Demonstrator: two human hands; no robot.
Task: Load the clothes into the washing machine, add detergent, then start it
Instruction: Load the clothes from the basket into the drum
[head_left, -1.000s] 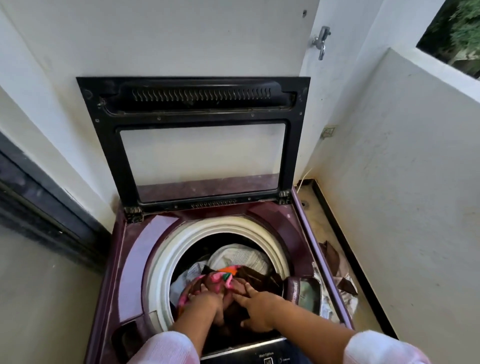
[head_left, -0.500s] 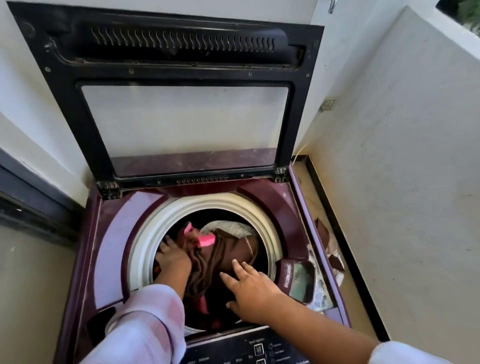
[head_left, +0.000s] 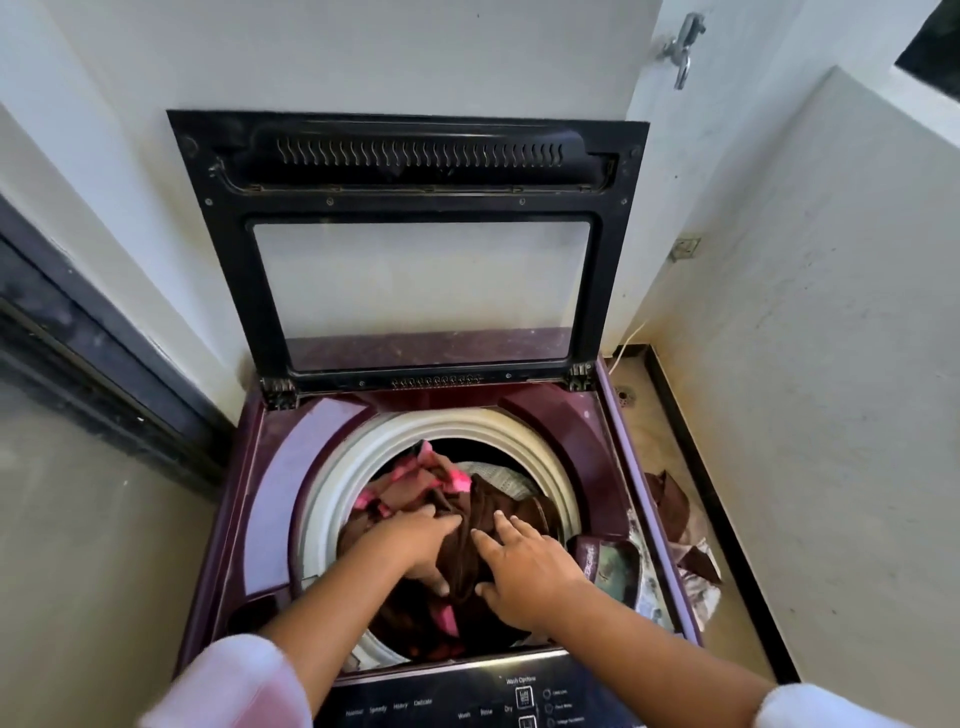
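A maroon top-loading washing machine stands in front of me with its black-framed glass lid raised against the wall. Brown and pink clothes fill the drum inside the white tub ring, with a pale patterned cloth behind them. My left hand lies on the brown cloth, fingers curled into it. My right hand rests flat on the same cloth with fingers spread. No detergent container is in view.
The black control panel runs along the machine's front edge. A maroon detergent compartment sits at the tub's right. More cloth lies on the floor between the machine and the right wall. A tap is mounted high on the wall.
My left hand has moved from the drum's left side to the middle, onto the brown cloth. The pile sits higher and closer to the front. The camera has pulled back and up.
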